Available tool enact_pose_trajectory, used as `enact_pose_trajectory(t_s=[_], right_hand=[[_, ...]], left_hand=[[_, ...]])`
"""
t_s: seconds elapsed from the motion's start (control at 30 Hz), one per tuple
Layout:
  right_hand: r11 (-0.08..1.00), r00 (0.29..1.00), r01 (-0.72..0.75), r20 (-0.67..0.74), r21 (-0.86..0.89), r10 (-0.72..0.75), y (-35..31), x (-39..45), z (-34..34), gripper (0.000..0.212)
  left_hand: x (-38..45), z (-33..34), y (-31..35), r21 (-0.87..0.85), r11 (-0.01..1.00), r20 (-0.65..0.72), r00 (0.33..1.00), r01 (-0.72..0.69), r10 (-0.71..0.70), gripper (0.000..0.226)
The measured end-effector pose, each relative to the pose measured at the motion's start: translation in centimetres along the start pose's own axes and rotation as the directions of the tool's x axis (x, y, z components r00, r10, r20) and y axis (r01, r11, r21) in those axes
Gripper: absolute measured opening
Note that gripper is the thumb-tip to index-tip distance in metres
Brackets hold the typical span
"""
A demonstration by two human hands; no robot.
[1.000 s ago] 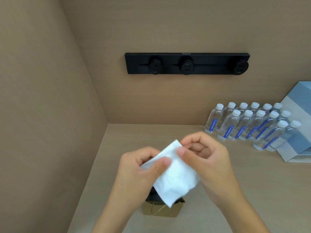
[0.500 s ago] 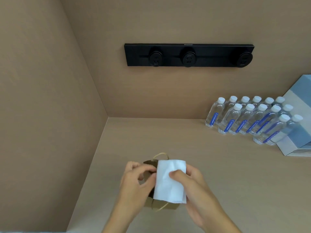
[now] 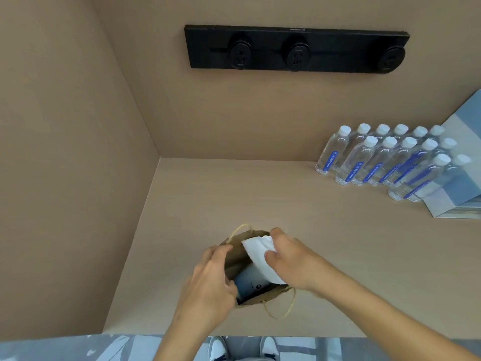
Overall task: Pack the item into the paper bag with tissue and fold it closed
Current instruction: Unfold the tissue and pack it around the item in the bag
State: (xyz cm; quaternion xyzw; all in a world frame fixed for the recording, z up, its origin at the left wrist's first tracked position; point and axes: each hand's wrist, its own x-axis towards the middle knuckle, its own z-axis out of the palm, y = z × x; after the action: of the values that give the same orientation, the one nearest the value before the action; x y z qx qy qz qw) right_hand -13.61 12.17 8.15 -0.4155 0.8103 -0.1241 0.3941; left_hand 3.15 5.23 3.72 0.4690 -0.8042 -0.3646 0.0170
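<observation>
A small brown paper bag (image 3: 234, 252) with string handles stands open near the table's front edge. Inside it lies a grey-blue box-shaped item (image 3: 251, 282) with small dark print. A white tissue (image 3: 260, 259) sits over the bag's right side, partly inside the opening. My right hand (image 3: 289, 259) pinches the tissue with thumb and fingers. My left hand (image 3: 210, 280) grips the bag's left rim and holds the opening apart; its fingertips hide part of that edge.
Several clear water bottles (image 3: 385, 160) with white caps and blue labels stand at the back right, next to a blue-and-white box (image 3: 458, 194). A black socket strip (image 3: 296, 49) is on the back wall. A side wall (image 3: 65, 165) bounds the left. Shoes (image 3: 244, 349) show below the table edge.
The hands came down from chest height to the bag. My left hand let go of the tissue and took the bag's rim; my right hand has brought the tissue into the opening.
</observation>
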Motion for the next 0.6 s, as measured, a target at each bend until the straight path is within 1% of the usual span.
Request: enact_pose_trajectory(t_s=[0.03, 0.1, 0.17, 0.2, 0.23, 0.27, 0.3, 0.33, 0.37, 0.4, 0.43, 0.47, 0.5, 0.53, 0.57, 0.6], right_hand=[[0.994, 0.999, 0.029, 0.042, -0.108, -0.025, -0.5, 0.2, 0.2, 0.02], [0.959, 0.986, 0.077, 0.165, -0.273, -0.033, -1.6, 0.5, 0.9, 0.012], [0.934, 0.961, 0.09, 0.278, -0.346, 0.011, -2.4, 0.8, 1.8, 0.01], [0.937, 0.948, 0.074, 0.314, -0.34, 0.039, -2.5, 1.2, 2.4, 0.008], [0.95, 0.944, 0.043, 0.323, -0.309, 0.062, -2.6, 1.7, 2.8, 0.007], [0.966, 0.94, -0.022, 0.323, -0.257, 0.107, -2.6, 2.4, 3.2, 0.006], [0.977, 0.936, -0.101, 0.314, -0.19, 0.158, -2.5, 3.2, 3.7, 0.011], [0.975, 0.925, -0.19, 0.313, -0.113, 0.216, -2.4, 4.0, 4.5, 0.024], [0.961, 0.907, -0.276, 0.322, -0.034, 0.272, -2.5, 4.7, 5.4, 0.036], [0.931, 0.878, -0.363, 0.349, 0.043, 0.327, -2.5, 5.2, 6.1, 0.043], [0.884, 0.853, -0.445, 0.365, 0.14, 0.372, -2.6, 5.8, 6.7, 0.043], [0.839, 0.838, -0.496, 0.377, 0.224, 0.395, -2.6, 6.4, 7.1, 0.038], [0.811, 0.826, -0.521, 0.397, 0.264, 0.401, -2.7, 6.7, 7.6, 0.032], [0.811, 0.827, -0.518, 0.403, 0.272, 0.393, -2.7, 6.8, 7.4, 0.028], [0.842, 0.845, -0.477, 0.394, 0.252, 0.361, -2.6, 7.1, 8.2, 0.029], [0.896, 0.869, -0.41, 0.37, 0.169, 0.328, -2.7, 7.2, 8.7, 0.031]], left_hand=[[-0.2, 0.1, 0.1, -0.015, 1.0, 0.019, 1.0, -0.007, 0.007, 0.07], [-0.3, 0.2, 0.2, -0.042, 0.999, 0.056, 0.998, -0.027, 0.029, 0.074], [-0.3, 0.3, -0.2, -0.088, 0.995, 0.092, 0.995, -0.037, 0.046, 0.079], [-0.3, 0.3, -0.4, -0.114, 0.993, 0.111, 0.993, -0.035, 0.048, 0.083], [-0.3, 0.3, -0.7, -0.141, 0.99, 0.122, 0.991, -0.029, 0.047, 0.086], [-0.3, 0.2, -1.1, -0.174, 0.984, 0.123, 0.991, -0.029, 0.051, 0.088], [-0.3, 0.2, -1.3, -0.212, 0.977, 0.122, 0.991, -0.031, 0.058, 0.09], [-0.3, 0.2, -1.5, -0.25, 0.968, 0.12, 0.991, -0.035, 0.067, 0.092], [-0.3, 0.2, -1.6, -0.279, 0.96, 0.123, 0.99, -0.034, 0.071, 0.094], [-0.3, 0.3, -1.8, -0.299, 0.954, 0.127, 0.989, -0.031, 0.072, 0.095], [-0.3, 0.5, -1.9, -0.311, 0.95, 0.133, 0.989, -0.025, 0.069, 0.096], [-0.3, 0.7, -1.9, -0.318, 0.948, 0.139, 0.988, -0.019, 0.067, 0.096], [-0.4, 0.8, -1.9, -0.324, 0.946, 0.146, 0.987, -0.016, 0.067, 0.097], [-0.4, 0.9, -1.7, -0.332, 0.943, 0.152, 0.986, -0.018, 0.072, 0.098], [-0.5, 1.0, -1.6, -0.342, 0.939, 0.157, 0.985, -0.019, 0.077, 0.098], [-0.5, 1.0, -1.5, -0.355, 0.935, 0.161, 0.984, -0.019, 0.081, 0.098]])
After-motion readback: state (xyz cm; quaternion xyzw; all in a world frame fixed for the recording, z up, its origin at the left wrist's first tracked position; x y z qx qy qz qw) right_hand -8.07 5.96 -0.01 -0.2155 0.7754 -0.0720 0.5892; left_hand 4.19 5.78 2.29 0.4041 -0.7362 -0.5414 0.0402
